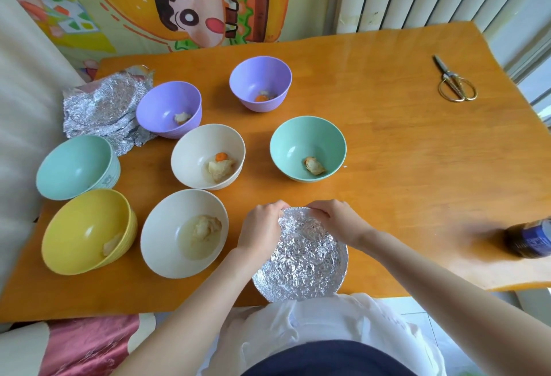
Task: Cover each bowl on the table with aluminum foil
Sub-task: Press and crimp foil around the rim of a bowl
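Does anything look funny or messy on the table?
The foil stack at the far left is crumpled, with ragged edges, against a purple bowl. The foil-covered bowl, held by the left hand and right hand, sits at the near edge of the table. Nothing looks spilled.

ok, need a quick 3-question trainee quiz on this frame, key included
1. How many bowls on the table have no foil cover?
2. True or false: the scissors lie beside the spare foil sheets.
3. The left hand and right hand grip the foil-covered bowl where? A) its far rim B) its near rim C) underneath

Key
1. Seven: left purple bowl, far purple bowl, left teal bowl, right teal bowl, far cream bowl, near cream bowl, yellow bowl.
2. False: scissors far right, foil sheets far left.
3. A
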Tool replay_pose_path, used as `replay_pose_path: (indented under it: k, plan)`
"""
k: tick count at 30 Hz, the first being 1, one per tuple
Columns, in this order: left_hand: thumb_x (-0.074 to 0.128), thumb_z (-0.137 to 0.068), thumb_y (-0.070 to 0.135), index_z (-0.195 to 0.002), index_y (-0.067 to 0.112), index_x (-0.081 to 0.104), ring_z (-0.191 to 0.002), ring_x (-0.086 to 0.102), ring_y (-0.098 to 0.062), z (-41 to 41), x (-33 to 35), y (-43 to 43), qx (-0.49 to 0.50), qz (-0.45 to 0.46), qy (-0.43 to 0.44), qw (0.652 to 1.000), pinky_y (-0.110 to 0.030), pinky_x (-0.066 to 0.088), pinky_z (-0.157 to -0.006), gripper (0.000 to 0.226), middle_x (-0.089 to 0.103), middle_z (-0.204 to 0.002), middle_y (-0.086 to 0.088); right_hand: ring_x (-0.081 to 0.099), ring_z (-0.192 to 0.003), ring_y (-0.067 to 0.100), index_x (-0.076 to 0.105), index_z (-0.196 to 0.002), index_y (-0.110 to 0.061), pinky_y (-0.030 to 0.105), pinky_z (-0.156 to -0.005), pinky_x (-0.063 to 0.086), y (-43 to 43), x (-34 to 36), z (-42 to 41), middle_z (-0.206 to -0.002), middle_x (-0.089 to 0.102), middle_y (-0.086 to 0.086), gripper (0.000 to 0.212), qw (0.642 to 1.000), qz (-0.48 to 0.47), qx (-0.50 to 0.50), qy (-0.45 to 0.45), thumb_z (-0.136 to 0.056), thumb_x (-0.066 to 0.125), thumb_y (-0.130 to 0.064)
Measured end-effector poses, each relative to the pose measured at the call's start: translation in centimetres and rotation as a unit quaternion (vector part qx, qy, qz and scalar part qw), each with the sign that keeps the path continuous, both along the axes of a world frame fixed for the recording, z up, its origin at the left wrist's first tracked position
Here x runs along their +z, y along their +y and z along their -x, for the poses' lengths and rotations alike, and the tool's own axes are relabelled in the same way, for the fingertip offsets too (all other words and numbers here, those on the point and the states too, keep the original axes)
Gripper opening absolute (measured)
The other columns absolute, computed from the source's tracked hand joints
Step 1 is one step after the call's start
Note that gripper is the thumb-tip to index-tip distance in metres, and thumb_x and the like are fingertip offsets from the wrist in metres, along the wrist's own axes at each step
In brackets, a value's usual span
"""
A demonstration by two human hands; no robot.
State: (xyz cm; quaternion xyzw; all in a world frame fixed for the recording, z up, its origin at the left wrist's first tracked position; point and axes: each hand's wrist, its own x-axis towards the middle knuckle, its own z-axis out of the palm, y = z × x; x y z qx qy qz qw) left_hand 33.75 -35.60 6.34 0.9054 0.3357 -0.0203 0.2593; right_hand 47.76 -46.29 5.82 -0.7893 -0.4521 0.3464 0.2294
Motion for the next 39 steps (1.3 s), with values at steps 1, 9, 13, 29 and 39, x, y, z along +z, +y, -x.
replay_pose_path:
  k: [1,9,13,29,39]
  plan:
    - [0.049,-0.091,-0.005,-0.124,0.018,0.059,-0.097,0.065,-0.021,0.0,-0.1,-0.1,0.001,-0.002,0.004,1.000,-0.035,0.055,-0.075,0.041,0.069,-0.110,-0.008,0.059,-0.081,0.024,0.068,-0.107,-0.008,0.031,-0.073,0.038,-0.1,-0.5,0.2,-0.088,0.069,0.006,0.025,1.000,-0.009,-0.005,-0.010,-0.099,0.047,-0.016]
    - [0.048,-0.092,-0.003,-0.121,0.017,0.060,-0.099,0.064,-0.019,0.5,0.0,0.6,0.022,-0.010,0.007,1.000,-0.030,0.053,-0.076,0.038,0.069,-0.111,-0.006,0.058,-0.111,0.022,0.057,-0.128,-0.012,0.024,-0.085,0.042,0.0,-0.1,-0.1,-0.122,0.063,0.004,0.035,0.997,-0.008,-0.050,0.063,-0.102,0.037,-0.023]
    - [0.046,-0.093,-0.003,-0.126,0.016,0.058,-0.099,0.065,-0.017,1.3,-0.1,0.7,0.038,-0.013,0.014,0.999,-0.027,0.052,-0.075,0.039,0.068,-0.112,-0.005,0.058,-0.114,0.018,0.066,-0.116,-0.013,0.030,-0.098,0.044,-0.8,-1.0,-0.3,-0.117,0.066,0.002,0.031,0.981,0.000,-0.129,0.145,-0.101,0.039,-0.015]
    - [0.041,-0.096,0.006,-0.119,0.011,0.060,-0.096,0.062,-0.026,1.4,-0.8,2.4,0.042,0.021,0.062,0.997,-0.037,0.050,-0.079,0.030,0.068,-0.105,-0.010,0.055,-0.080,0.009,0.072,-0.099,-0.010,0.008,-0.061,0.036,-0.4,-0.8,0.6,-0.088,0.068,-0.001,0.021,0.991,-0.035,-0.125,0.044,-0.094,0.052,-0.015]
    - [0.053,-0.095,0.017,-0.113,0.023,0.065,-0.102,0.060,-0.017,-2.6,0.4,1.3,-0.068,0.041,-0.022,0.997,-0.029,0.047,-0.077,0.022,0.064,-0.118,0.006,0.057,-0.071,0.011,0.069,-0.103,-0.013,0.011,-0.057,0.037,0.8,-1.0,0.5,-0.085,0.069,0.004,0.018,0.986,-0.015,-0.160,0.046,-0.091,0.055,-0.014]
